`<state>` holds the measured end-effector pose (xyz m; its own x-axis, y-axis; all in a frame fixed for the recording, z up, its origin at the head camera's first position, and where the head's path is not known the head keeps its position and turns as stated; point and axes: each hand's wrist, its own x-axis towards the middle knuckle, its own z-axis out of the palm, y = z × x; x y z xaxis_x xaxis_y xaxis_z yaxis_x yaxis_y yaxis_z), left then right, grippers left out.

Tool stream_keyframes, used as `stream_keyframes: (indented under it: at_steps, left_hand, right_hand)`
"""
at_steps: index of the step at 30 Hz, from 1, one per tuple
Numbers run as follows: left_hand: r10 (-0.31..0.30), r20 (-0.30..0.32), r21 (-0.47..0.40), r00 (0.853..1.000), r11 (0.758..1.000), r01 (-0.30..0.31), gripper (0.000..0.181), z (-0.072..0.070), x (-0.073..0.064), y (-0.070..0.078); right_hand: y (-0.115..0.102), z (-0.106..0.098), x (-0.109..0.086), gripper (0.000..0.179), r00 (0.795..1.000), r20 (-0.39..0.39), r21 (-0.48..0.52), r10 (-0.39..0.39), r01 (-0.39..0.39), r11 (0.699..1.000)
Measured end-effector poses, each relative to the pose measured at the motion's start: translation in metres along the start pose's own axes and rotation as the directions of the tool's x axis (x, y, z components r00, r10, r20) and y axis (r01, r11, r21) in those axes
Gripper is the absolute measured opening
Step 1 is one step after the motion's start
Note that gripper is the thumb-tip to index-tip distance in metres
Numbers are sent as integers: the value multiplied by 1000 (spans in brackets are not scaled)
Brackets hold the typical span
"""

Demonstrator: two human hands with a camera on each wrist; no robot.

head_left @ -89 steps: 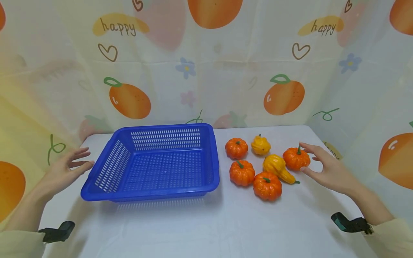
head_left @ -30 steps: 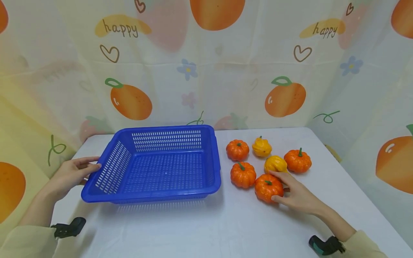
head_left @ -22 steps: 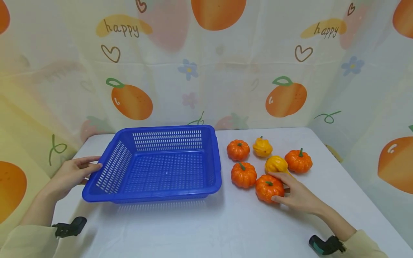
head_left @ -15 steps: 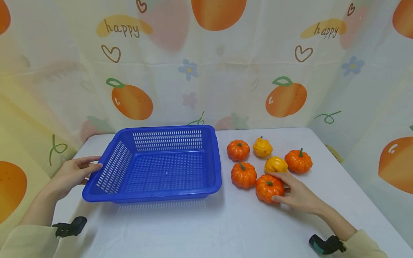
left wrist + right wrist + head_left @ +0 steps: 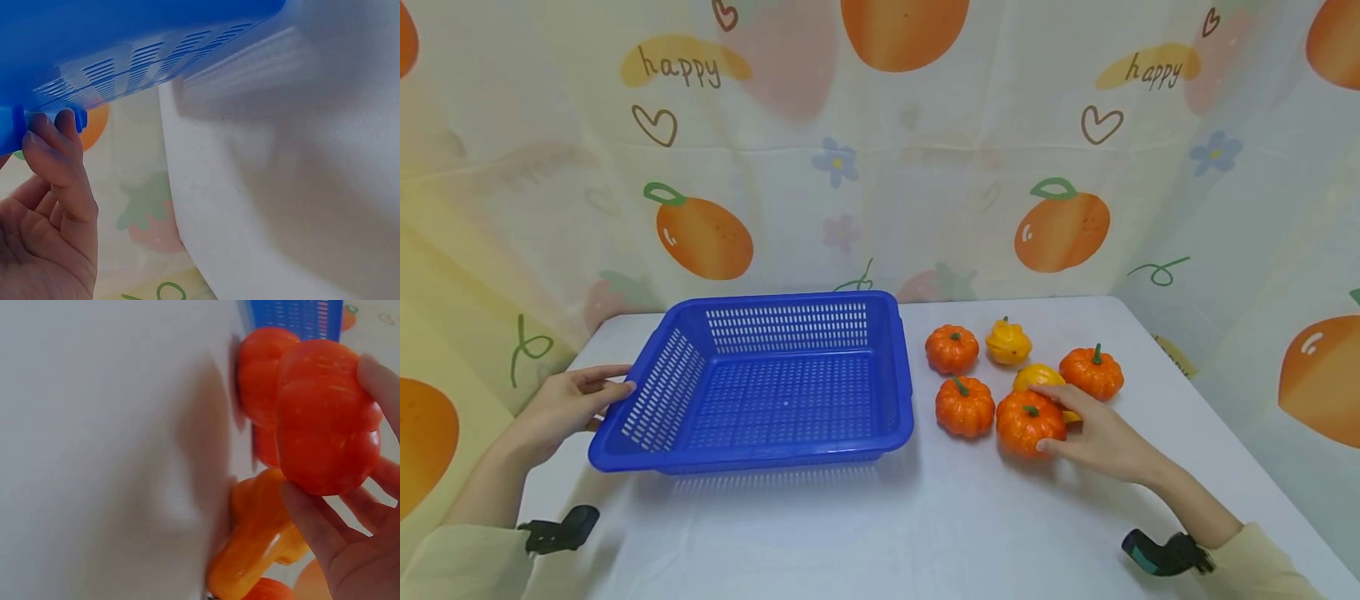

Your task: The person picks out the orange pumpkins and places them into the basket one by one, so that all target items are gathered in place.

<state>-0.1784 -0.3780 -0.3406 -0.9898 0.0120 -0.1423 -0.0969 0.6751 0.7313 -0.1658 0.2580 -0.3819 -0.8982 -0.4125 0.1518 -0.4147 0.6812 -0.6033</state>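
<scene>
My left hand (image 5: 565,412) grips the left rim of a blue plastic basket (image 5: 745,457); in the left wrist view its fingers (image 5: 56,156) curl up against the basket's edge. An orange mini pumpkin (image 5: 1032,423) with a green stem is held in my right hand (image 5: 1108,437), thumb on the near side and fingers on the far side. The right wrist view shows this pumpkin (image 5: 328,419) raised off the table, with a gap beneath it. Just behind it lies a yellow gourd (image 5: 1037,377), partly hidden by the right hand.
Two orange pumpkins (image 5: 965,407) (image 5: 952,349) sit between the basket and the held one. A yellow knobbly gourd (image 5: 1008,342) stands behind, and another orange pumpkin (image 5: 1092,373) is at the right. White cloth covers the table (image 5: 865,533); a printed curtain (image 5: 925,208) hangs behind.
My left hand has moved onto the basket rim. My right hand has left the far-right pumpkin, gripped the front one and, in the last half second, lifted it slightly.
</scene>
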Motion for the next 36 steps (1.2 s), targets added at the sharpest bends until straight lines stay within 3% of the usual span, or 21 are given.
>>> stream_keyframes:
  at_steps: [17, 25, 31, 36]
  left_hand:
    - [-4, -2, 15, 1000, 1000, 5, 66, -1, 1, -1]
    - [0, 5, 8, 1000, 1000, 0, 65, -1, 2, 1]
    - [5, 4, 0, 1000, 1000, -5, 65, -1, 2, 1]
    - [2, 2, 4, 1000, 1000, -2, 65, 0, 1, 1]
  right_hand:
    - [-21, -26, 25, 64, 999, -20, 27, -45, 45, 999]
    - [-33, -35, 42, 68, 998, -18, -20, -56, 55, 998]
    - [-44, -39, 59, 69, 996, 5, 38, -93, 93, 995]
    - [-58, -39, 72, 69, 997, 28, 80, -68, 66, 995]
